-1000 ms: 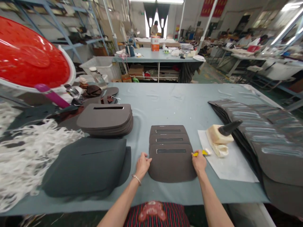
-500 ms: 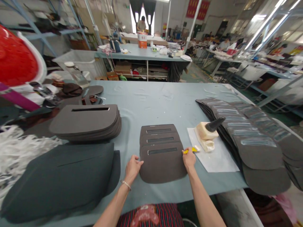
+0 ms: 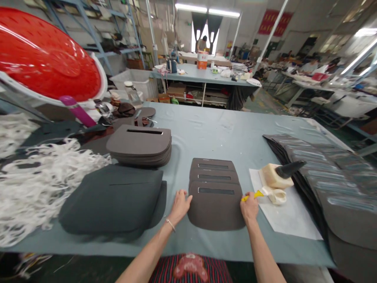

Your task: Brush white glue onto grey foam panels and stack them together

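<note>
Slotted panels [image 3: 216, 210] lie overlapped between my left hand [image 3: 180, 204] — thumb parted from fingers at one edge — and my right hand [image 3: 249, 206], gripping a yellow brush [image 3: 258, 193] opposite. Open table [image 3: 176, 169] separates my left from dark sheets [image 3: 112, 204].

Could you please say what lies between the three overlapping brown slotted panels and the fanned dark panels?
The head view shows the right hand with a yellow tool, and a white sheet bearing a cream block and black cone.
</note>
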`<action>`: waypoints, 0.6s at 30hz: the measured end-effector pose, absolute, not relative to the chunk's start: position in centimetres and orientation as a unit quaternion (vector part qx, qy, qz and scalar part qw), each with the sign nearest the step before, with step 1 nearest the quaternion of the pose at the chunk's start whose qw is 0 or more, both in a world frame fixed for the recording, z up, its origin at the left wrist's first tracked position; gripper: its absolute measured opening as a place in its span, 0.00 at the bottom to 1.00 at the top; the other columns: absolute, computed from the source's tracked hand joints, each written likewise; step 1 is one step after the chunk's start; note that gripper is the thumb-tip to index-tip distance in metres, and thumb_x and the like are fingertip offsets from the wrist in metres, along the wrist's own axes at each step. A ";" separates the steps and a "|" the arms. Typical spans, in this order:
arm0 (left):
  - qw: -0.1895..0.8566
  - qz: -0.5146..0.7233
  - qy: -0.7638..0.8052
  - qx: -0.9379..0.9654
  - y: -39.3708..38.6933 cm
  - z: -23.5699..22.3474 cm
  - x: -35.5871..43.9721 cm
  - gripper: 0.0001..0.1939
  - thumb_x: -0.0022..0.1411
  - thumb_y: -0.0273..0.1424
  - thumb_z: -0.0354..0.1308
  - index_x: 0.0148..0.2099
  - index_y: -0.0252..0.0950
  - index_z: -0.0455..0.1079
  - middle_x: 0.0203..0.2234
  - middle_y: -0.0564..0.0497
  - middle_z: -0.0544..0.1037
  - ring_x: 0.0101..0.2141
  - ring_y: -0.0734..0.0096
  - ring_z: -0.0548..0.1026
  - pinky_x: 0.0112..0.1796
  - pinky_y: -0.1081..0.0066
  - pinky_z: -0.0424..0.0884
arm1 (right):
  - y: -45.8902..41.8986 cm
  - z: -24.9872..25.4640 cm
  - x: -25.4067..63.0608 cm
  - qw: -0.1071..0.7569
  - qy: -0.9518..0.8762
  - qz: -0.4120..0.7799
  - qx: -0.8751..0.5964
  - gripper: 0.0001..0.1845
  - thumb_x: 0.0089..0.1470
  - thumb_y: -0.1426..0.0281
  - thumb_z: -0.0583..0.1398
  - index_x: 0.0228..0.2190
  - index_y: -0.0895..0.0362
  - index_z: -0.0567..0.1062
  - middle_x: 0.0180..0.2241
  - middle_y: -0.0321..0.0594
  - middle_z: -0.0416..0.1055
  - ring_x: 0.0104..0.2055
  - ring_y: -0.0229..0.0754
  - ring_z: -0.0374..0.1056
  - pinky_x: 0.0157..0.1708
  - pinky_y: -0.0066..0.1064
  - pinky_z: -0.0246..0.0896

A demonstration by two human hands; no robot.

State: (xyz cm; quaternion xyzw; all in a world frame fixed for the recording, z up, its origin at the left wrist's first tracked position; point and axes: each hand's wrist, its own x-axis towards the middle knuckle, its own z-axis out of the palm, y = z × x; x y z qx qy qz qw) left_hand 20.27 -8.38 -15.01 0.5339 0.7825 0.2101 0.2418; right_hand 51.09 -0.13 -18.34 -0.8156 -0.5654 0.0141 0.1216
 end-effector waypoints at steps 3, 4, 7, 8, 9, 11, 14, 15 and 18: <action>0.172 0.254 0.778 0.548 -10.6 -12.5 17.5 0.13 0.63 0.38 0.47 0.45 0.36 0.63 0.41 0.46 0.69 0.41 0.66 0.69 0.43 0.67 0.64 | -1.2 -18.1 51.6 0.206 -0.573 -0.008 -0.793 0.13 0.52 0.72 0.50 0.39 0.59 0.68 0.30 0.44 0.64 0.37 0.47 0.62 0.33 0.32 0.52; 0.117 0.251 0.795 0.540 -11.5 -11.7 16.2 0.15 0.62 0.39 0.47 0.46 0.36 0.63 0.42 0.45 0.69 0.43 0.63 0.68 0.43 0.64 0.64 | -1.6 -18.0 51.6 0.236 -0.576 -0.013 -0.782 0.13 0.51 0.71 0.50 0.38 0.59 0.69 0.29 0.44 0.64 0.36 0.47 0.62 0.33 0.32 0.52; -0.045 0.197 0.854 0.480 -14.3 -10.1 11.8 0.21 0.61 0.40 0.50 0.52 0.35 0.62 0.47 0.40 0.66 0.47 0.52 0.64 0.43 0.56 0.61 | -2.5 -17.8 50.1 0.302 -0.584 0.006 -0.754 0.13 0.51 0.66 0.50 0.36 0.59 0.69 0.30 0.44 0.65 0.34 0.46 0.61 0.33 0.33 0.52; -0.065 0.183 0.859 0.473 -15.1 -9.9 10.4 0.20 0.61 0.39 0.50 0.52 0.35 0.62 0.46 0.40 0.66 0.47 0.51 0.64 0.43 0.56 0.61 | -2.8 -17.6 49.0 0.315 -0.587 0.021 -0.745 0.13 0.52 0.64 0.51 0.36 0.58 0.68 0.30 0.44 0.66 0.34 0.46 0.61 0.34 0.33 0.53; -0.065 0.180 0.857 0.479 -15.7 -9.8 9.3 0.18 0.61 0.38 0.50 0.50 0.35 0.64 0.44 0.41 0.68 0.45 0.53 0.65 0.42 0.57 0.62 | -3.0 -17.5 47.5 0.325 -0.595 0.043 -0.734 0.14 0.52 0.63 0.51 0.35 0.58 0.68 0.31 0.44 0.66 0.34 0.45 0.61 0.34 0.33 0.53; -0.022 0.213 0.832 0.512 -16.5 -10.0 7.8 0.11 0.62 0.35 0.48 0.43 0.36 0.67 0.37 0.45 0.70 0.40 0.60 0.67 0.41 0.62 0.63 | -3.6 -16.9 43.6 0.339 -0.620 0.109 -0.699 0.14 0.52 0.60 0.52 0.34 0.57 0.68 0.31 0.43 0.67 0.33 0.44 0.62 0.35 0.33 0.54; 0.063 0.315 0.785 0.529 -16.6 -10.2 7.4 0.07 0.62 0.33 0.49 0.36 0.38 0.67 0.31 0.51 0.70 0.35 0.68 0.69 0.39 0.69 0.64 | -4.7 -15.4 35.9 0.347 -0.671 0.272 -0.596 0.16 0.51 0.55 0.54 0.34 0.55 0.67 0.33 0.41 0.69 0.34 0.42 0.64 0.37 0.32 0.56; 0.088 0.345 0.774 0.523 -16.5 -10.2 7.7 0.07 0.62 0.34 0.50 0.36 0.38 0.67 0.31 0.52 0.70 0.33 0.70 0.69 0.37 0.70 0.65 | -5.2 -14.9 33.2 0.346 -0.682 0.331 -0.552 0.17 0.51 0.55 0.56 0.34 0.55 0.67 0.35 0.40 0.69 0.35 0.42 0.64 0.38 0.31 0.56; 0.142 0.395 0.748 0.515 -16.1 -9.7 8.6 0.08 0.61 0.36 0.52 0.35 0.38 0.68 0.30 0.53 0.71 0.30 0.73 0.69 0.34 0.72 0.65 | -6.5 -13.4 26.1 0.349 -0.664 0.471 -0.465 0.20 0.46 0.54 0.59 0.35 0.55 0.67 0.35 0.38 0.69 0.34 0.40 0.64 0.37 0.30 0.58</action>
